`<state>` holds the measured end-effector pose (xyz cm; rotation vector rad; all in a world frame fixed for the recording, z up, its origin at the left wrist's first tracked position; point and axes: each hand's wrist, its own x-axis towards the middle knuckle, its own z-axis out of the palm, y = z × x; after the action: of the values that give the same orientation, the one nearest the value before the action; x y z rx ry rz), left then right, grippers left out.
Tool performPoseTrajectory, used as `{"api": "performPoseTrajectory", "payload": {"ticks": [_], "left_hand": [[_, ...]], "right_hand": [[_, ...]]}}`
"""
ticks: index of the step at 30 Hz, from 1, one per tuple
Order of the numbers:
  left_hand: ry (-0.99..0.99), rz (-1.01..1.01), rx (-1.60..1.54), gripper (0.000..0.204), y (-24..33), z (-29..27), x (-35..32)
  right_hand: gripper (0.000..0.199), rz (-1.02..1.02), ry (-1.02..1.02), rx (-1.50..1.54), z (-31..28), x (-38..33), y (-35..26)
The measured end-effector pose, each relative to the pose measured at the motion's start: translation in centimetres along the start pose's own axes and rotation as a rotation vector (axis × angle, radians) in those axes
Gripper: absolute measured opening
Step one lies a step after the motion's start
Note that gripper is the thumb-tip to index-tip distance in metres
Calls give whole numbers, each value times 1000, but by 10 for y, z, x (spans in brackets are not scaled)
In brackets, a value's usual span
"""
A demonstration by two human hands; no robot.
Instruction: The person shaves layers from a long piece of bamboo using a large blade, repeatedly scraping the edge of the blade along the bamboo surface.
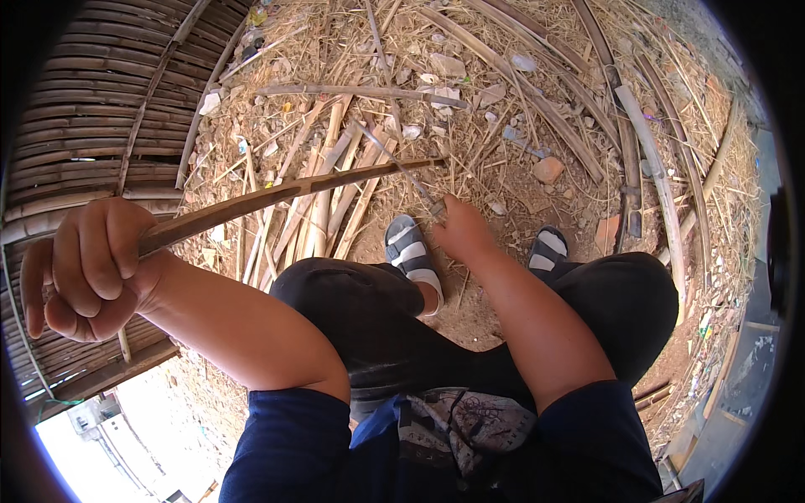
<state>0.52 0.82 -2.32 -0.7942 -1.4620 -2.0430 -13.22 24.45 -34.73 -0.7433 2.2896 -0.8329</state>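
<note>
The left hand (88, 268) is shut tight around one end of a long bamboo strip (285, 193), which reaches out over the knees to the ground. The right hand (461, 228) is low by the sandals (411, 251), fingers closed on a thin blade (402, 168) that touches the strip near its far end. The cutting looks only partly done – the strip is not yet split. Past it, cut bamboo pieces (327, 193) lie on the straw-covered ground (520, 126).

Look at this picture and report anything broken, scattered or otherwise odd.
Broken brick pieces and pale rubble lie scattered among split bamboo strips on the dirt ahead. The bamboo stick in the left hand looks intact.
</note>
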Motion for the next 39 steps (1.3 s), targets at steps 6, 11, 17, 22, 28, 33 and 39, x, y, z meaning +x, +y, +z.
{"api": "performPoseTrajectory", "payload": {"ticks": [6, 11, 17, 22, 28, 33, 39], "left_hand": [[39, 11, 46, 14, 5, -4, -3], [46, 1, 29, 15, 1, -1, 3], [104, -34, 100, 16, 12, -9, -8], [175, -1, 123, 17, 12, -10, -5], [289, 61, 179, 16, 13, -15, -7], [350, 86, 192, 15, 4, -14, -3], [362, 78, 216, 16, 15, -20, -9]], "right_hand": [[40, 54, -86, -8, -21, -4, -23], [36, 81, -46, 18, 11, 1, 20], [32, 89, -126, -65, -9, 2, 1], [37, 107, -57, -73, 6, 1, 20], [38, 78, -51, -51, 9, 5, 28], [36, 170, 31, -50, 38, 14, 72], [36, 36, -115, -43, 11, 9, 24]]}}
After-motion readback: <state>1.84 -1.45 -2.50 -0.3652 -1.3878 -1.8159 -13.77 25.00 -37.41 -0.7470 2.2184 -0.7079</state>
